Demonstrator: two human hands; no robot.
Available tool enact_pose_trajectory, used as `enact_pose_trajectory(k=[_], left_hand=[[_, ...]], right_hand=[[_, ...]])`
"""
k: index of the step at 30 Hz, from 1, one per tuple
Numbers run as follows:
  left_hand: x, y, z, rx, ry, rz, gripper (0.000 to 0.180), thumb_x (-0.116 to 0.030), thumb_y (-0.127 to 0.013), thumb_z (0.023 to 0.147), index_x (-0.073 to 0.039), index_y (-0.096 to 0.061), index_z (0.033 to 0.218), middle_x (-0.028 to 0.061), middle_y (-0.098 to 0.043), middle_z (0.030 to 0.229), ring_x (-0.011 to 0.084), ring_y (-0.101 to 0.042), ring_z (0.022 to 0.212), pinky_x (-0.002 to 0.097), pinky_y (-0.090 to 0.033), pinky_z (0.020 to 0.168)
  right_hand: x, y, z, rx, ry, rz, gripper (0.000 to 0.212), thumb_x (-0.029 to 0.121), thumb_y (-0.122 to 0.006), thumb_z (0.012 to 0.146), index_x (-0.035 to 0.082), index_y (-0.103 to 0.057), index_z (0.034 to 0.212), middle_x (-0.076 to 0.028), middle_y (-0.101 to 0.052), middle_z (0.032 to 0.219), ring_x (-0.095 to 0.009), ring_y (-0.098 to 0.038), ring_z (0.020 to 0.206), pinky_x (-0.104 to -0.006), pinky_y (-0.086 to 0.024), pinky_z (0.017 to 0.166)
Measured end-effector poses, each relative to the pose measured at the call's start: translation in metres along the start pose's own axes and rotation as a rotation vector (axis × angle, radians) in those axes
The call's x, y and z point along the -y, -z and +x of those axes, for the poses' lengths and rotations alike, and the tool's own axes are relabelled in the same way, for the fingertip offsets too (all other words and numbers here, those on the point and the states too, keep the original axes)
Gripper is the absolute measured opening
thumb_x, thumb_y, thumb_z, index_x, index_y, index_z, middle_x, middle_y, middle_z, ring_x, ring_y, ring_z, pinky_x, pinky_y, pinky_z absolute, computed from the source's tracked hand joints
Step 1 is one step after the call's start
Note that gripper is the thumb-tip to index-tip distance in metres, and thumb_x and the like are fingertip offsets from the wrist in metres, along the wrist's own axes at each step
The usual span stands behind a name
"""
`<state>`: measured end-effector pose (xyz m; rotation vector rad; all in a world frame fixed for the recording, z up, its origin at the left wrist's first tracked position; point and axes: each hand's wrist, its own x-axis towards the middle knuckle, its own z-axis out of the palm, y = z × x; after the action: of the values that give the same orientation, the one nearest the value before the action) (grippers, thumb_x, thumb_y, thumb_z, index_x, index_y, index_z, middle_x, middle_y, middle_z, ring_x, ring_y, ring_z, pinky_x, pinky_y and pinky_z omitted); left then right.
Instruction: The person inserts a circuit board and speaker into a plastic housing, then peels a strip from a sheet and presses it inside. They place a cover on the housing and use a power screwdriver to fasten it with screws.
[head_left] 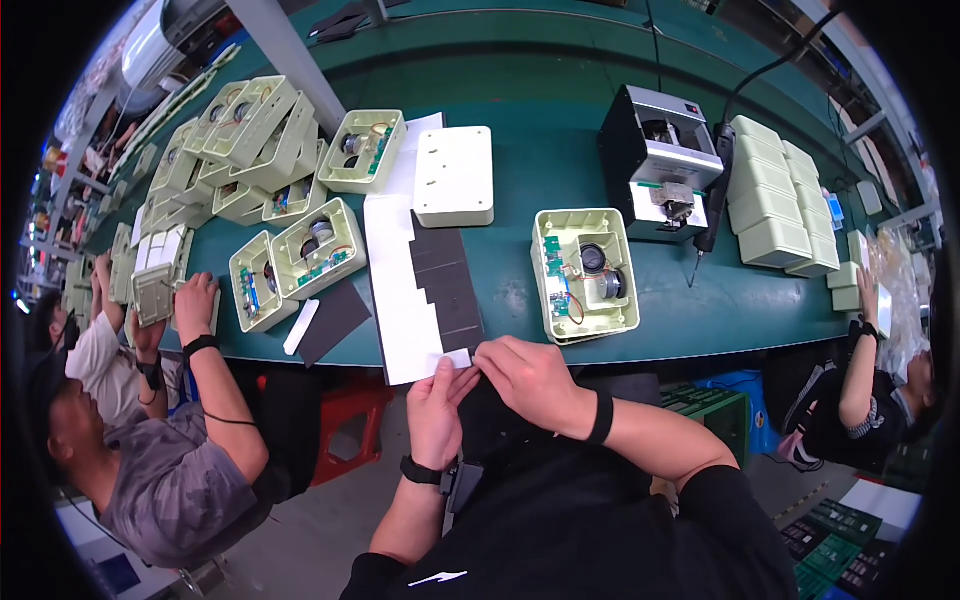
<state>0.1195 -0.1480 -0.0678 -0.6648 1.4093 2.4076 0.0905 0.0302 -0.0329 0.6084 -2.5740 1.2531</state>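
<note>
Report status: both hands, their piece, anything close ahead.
Left hand pinching small white piece; right hand close at its right end. Black-and-white sheet just ahead-left; open pale-green housing ahead-right.

You are in a factory assembly workshop, identified by the long green workbench point(660, 315) before you, stacked pale-green housings point(262, 130) at far left, a nearer open housing point(598, 334) exposing circuit boards point(553, 255), a corded power driver point(718, 185) at right, and co-workers point(170, 480) along both sides.
</note>
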Motion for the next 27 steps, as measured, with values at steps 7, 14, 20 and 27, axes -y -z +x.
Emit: enact_pose_trajectory(k=[7,14,20,27], left_hand=[[-0.005,0.013,-0.002,-0.012,0.021,0.114,0.035,-0.028,-0.058,0.110,0.006,-0.066,0.117,0.0188,-0.074,0.113,0.0275,-0.074,0.110,0.0376,-0.059,0.097],[0.003,0.008,-0.001,-0.009,0.018,-0.020,0.031,-0.023,-0.060,0.109,0.004,-0.065,0.123,0.0172,-0.073,0.121,0.0246,-0.072,0.111,0.0365,-0.058,0.098],[0.002,-0.010,0.002,0.058,-0.083,-0.012,0.028,-0.016,-0.059,0.109,0.003,-0.064,0.127,0.0131,-0.073,0.122,0.0205,-0.072,0.109,0.0356,-0.057,0.099],[0.007,-0.006,0.009,0.067,-0.170,0.087,0.023,-0.007,-0.060,0.107,0.005,-0.063,0.126,0.0114,-0.074,0.114,0.0165,-0.071,0.103,0.0320,-0.057,0.094]], right_hand=[[0.004,0.027,-0.005,-0.089,-0.015,0.071,0.009,0.006,-0.073,0.091,0.001,-0.069,0.098,-0.011,-0.069,0.089,-0.031,-0.071,0.074,-0.0389,-0.057,0.063],[-0.007,-0.011,-0.004,0.090,-0.031,0.019,0.014,0.010,-0.072,0.093,0.003,-0.069,0.105,-0.010,-0.068,0.096,-0.033,-0.071,0.075,-0.0411,-0.057,0.063],[-0.013,-0.017,0.006,0.076,-0.048,-0.014,0.019,0.012,-0.072,0.093,0.005,-0.070,0.110,-0.007,-0.067,0.096,-0.031,-0.071,0.075,-0.0424,-0.057,0.061],[-0.014,-0.014,0.011,0.108,0.013,-0.105,0.020,0.011,-0.074,0.088,0.007,-0.071,0.108,-0.006,-0.066,0.097,-0.029,-0.072,0.073,-0.0427,-0.056,0.057]])
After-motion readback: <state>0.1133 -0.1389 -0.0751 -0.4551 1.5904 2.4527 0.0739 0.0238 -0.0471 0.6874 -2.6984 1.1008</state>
